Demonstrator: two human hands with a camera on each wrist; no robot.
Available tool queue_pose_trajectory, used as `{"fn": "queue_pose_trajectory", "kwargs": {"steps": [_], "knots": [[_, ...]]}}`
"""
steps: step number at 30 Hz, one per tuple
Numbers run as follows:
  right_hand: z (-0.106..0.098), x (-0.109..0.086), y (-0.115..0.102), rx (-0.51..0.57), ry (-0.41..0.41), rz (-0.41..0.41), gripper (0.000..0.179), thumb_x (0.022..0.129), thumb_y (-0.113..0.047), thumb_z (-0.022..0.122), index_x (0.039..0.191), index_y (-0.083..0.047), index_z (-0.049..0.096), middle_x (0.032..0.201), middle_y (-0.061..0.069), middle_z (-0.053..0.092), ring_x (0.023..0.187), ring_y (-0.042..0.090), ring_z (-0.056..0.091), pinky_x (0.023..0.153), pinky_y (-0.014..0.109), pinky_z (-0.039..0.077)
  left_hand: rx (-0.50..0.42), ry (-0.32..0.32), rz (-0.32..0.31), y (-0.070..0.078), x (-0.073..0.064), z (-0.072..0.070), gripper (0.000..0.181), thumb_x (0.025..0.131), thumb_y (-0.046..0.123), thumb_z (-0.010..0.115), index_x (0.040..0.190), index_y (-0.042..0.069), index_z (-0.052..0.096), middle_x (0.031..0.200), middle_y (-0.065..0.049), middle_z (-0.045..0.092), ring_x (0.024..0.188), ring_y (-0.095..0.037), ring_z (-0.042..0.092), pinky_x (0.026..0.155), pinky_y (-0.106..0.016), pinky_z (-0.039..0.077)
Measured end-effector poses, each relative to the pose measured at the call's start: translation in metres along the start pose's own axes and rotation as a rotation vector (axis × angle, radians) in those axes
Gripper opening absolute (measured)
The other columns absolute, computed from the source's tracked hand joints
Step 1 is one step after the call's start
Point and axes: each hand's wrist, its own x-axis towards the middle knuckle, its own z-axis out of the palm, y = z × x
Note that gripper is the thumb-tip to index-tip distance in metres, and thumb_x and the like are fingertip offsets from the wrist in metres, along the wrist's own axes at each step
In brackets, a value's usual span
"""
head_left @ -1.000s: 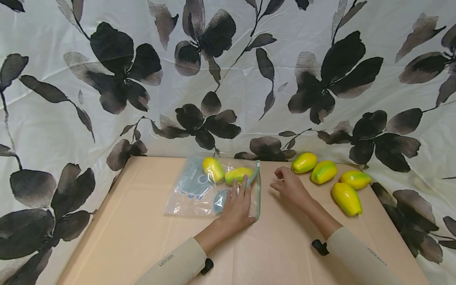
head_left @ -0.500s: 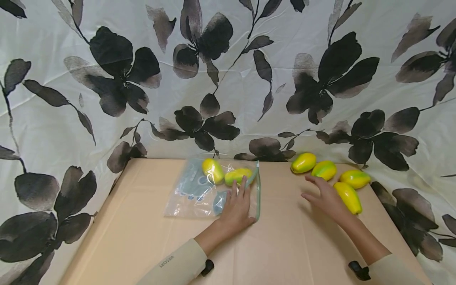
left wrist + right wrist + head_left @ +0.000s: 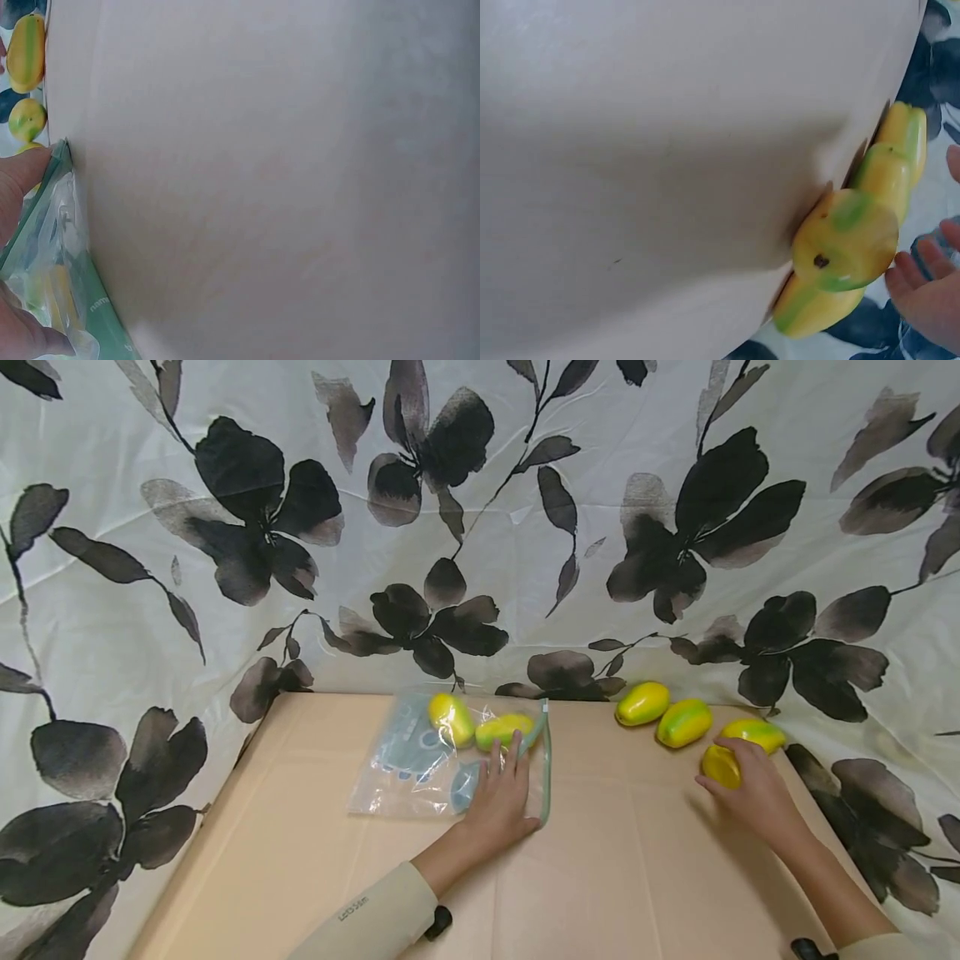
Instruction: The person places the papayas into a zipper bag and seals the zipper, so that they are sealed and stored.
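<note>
In the head view a clear zip bag (image 3: pixel 405 752) with blue print and a green zip edge lies flat. Two yellow-green mangoes (image 3: pixel 452 720) are inside it. My left hand (image 3: pixel 498 797) rests on the bag's mouth end with fingers extended; in the left wrist view its thumb (image 3: pixel 26 169) touches the green edge. At the right, my right hand (image 3: pixel 761 793) is around the nearest loose mango (image 3: pixel 720 766), thumb and fingers on either side. The right wrist view shows the fingers (image 3: pixel 911 274) beside that mango (image 3: pixel 845 240), spread rather than closed on it.
Further loose mangoes (image 3: pixel 684 723) lie near the far right edge of the tan tabletop (image 3: pixel 600 877), one of them (image 3: pixel 753 733) just behind my right hand. A white cloth (image 3: pixel 525 552) with dark flowers hangs behind the table.
My right hand has moved right, from beside the bag to the nearest loose mango. My left hand and the bag have stayed in place.
</note>
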Motion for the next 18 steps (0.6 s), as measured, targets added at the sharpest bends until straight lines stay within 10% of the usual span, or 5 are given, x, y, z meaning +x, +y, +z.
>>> {"fn": "queue_pose_trajectory", "kwargs": {"steps": [18], "knots": [[-0.002, -0.012, 0.027, -0.077, 0.012, 0.135, 0.067, 0.081, -0.006, 0.082, 0.132, 0.022, 0.047, 0.133, 0.044, 0.038, 0.122, 0.061, 0.036, 0.103, 0.075, 0.032, -0.013, -0.004, 0.004, -0.001, 0.0, 0.002, 0.119, 0.072, 0.053, 0.091, 0.159, 0.0, 0.03, 0.173, -0.019, 0.007, 0.155, -0.052, 0.018, 0.115, -0.067, 0.037]]}}
